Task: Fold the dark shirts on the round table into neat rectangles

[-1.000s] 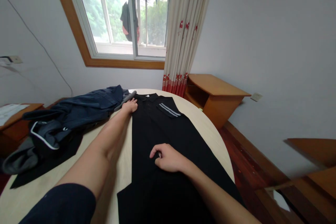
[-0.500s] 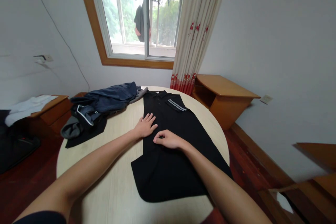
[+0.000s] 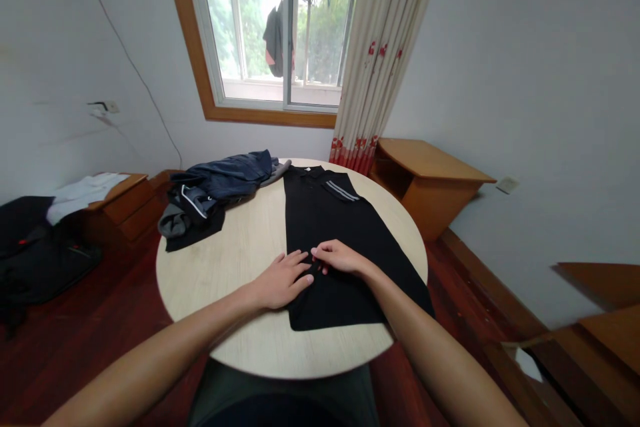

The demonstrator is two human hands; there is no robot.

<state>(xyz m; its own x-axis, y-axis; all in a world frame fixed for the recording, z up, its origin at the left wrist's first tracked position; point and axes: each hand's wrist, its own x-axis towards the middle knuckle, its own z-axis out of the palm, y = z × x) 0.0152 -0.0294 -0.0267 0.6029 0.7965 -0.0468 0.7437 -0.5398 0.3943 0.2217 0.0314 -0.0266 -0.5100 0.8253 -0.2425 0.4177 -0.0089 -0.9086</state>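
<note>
A black polo shirt [image 3: 325, 213] lies lengthwise on the round table, collar toward the window. One sleeve [image 3: 341, 190] with two grey stripes is laid across its upper part. My left hand [image 3: 284, 280] rests with fingers apart at the shirt's left edge, its fingertips and thumb on the cloth. Just right of it, my right hand [image 3: 341, 257] pinches a raised bit of the black fabric between thumb and fingers. The two hands are close together, the cloth bunching slightly between them.
A heap of dark blue and grey clothes [image 3: 225, 177] sits at the table's [image 3: 250, 240] far left. Behind the table to the right stands a wooden cabinet [image 3: 435, 163]. A curtain [image 3: 385, 47] hangs by the window, and a black bag [image 3: 47, 273] is at far left.
Both hands are lower along the shirt, and my right hand now pinches its cloth. The flap at the shirt's lower left is turned inward. The view has shifted, showing more of the table's near edge.
</note>
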